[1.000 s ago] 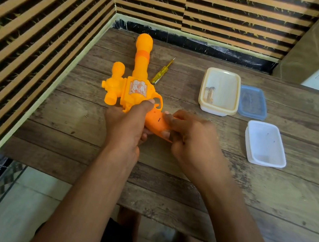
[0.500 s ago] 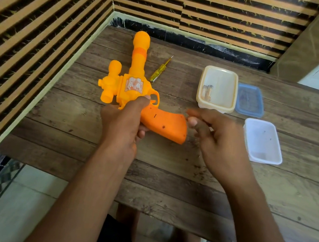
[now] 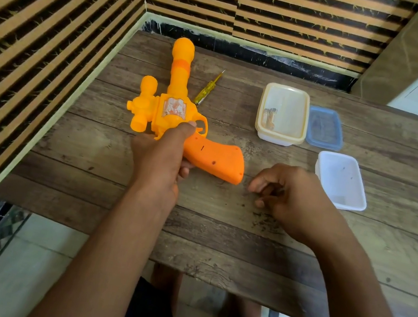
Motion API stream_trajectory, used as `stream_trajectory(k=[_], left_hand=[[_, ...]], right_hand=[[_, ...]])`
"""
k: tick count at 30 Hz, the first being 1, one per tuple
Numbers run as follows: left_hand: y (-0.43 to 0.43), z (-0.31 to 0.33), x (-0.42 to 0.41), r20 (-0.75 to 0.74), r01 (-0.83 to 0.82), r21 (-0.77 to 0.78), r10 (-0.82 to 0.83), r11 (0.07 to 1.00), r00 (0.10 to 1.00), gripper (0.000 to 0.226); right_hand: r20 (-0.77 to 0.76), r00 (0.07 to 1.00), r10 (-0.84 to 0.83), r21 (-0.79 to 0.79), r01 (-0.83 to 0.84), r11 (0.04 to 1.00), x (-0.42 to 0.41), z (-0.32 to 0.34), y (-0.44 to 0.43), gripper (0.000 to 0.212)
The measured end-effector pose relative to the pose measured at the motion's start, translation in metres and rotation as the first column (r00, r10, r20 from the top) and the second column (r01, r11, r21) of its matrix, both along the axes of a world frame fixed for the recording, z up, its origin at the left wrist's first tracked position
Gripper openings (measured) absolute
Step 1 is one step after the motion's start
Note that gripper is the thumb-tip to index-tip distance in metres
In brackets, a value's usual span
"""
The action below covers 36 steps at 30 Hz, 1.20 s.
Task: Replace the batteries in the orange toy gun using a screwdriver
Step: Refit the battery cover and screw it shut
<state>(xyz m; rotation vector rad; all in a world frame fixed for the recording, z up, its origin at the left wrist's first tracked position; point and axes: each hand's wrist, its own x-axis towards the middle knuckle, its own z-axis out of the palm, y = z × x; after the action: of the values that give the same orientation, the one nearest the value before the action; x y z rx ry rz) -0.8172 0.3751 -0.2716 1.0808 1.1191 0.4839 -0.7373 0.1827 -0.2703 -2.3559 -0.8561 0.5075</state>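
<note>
The orange toy gun (image 3: 177,88) lies flat on the wooden table (image 3: 217,232), barrel pointing away from me and its darker orange grip (image 3: 216,159) pointing right. My left hand (image 3: 160,161) grips the gun where body and grip meet, thumb near the trigger guard. My right hand (image 3: 292,201) rests on the table just right of the grip, apart from it, fingers curled together; whether something tiny is pinched in them is too small to tell. A yellow-handled screwdriver (image 3: 207,89) lies beside the barrel, untouched.
A cream container (image 3: 287,89) with small metal pieces inside stands at the back right, a blue lid (image 3: 324,128) next to it. Nearer sits a white container (image 3: 350,205), close to my right hand. Striped walls close off the left and far sides.
My right hand let go of the gun's grip, drew back to the right and came down onto the table. The left hand kept hold; the gun barely moved.
</note>
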Motion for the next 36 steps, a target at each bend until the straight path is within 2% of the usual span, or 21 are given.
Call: stream_trajectory(k=[3,9,17,19,22,27,31,36], left_hand=[[0.001,0.000,0.000,0.005,-0.001,0.008,0.001,1.000,1.000,0.031],[0.001,-0.002,0.000,0.002,0.007,0.010,-0.007,1.000,1.000,0.030],[0.000,-0.001,0.001,-0.007,0.006,0.025,-0.006,1.000,1.000,0.027],[0.000,-0.001,0.001,-0.007,0.007,0.023,-0.007,1.000,1.000,0.027],[0.001,-0.001,0.001,-0.014,0.006,0.020,-0.006,1.000,1.000,0.027],[0.001,-0.001,0.000,-0.002,0.002,0.027,-0.002,1.000,1.000,0.031],[-0.002,0.000,0.000,0.004,0.004,0.035,-0.004,0.999,1.000,0.025],[-0.004,0.001,0.000,0.011,0.009,0.053,-0.010,0.999,1.000,0.025]], right_hand=[[0.023,1.000,-0.001,-0.023,0.001,1.000,-0.001,0.001,0.000,0.051],[0.035,0.999,-0.018,-0.067,0.020,0.998,-0.001,0.006,0.001,0.032],[0.113,0.988,0.102,-0.154,-0.084,0.985,0.000,0.001,0.005,0.031],[0.122,0.990,0.075,-0.083,-0.065,0.994,0.000,-0.001,0.005,0.029],[0.160,0.986,-0.051,0.119,0.032,0.992,-0.001,-0.001,0.006,0.028],[0.143,0.969,-0.199,0.414,0.124,0.902,-0.004,-0.001,0.015,0.017],[0.150,0.973,-0.176,0.472,0.086,0.878,-0.014,-0.001,0.032,0.014],[0.330,0.941,-0.076,0.433,-0.080,0.898,-0.025,-0.003,0.053,0.008]])
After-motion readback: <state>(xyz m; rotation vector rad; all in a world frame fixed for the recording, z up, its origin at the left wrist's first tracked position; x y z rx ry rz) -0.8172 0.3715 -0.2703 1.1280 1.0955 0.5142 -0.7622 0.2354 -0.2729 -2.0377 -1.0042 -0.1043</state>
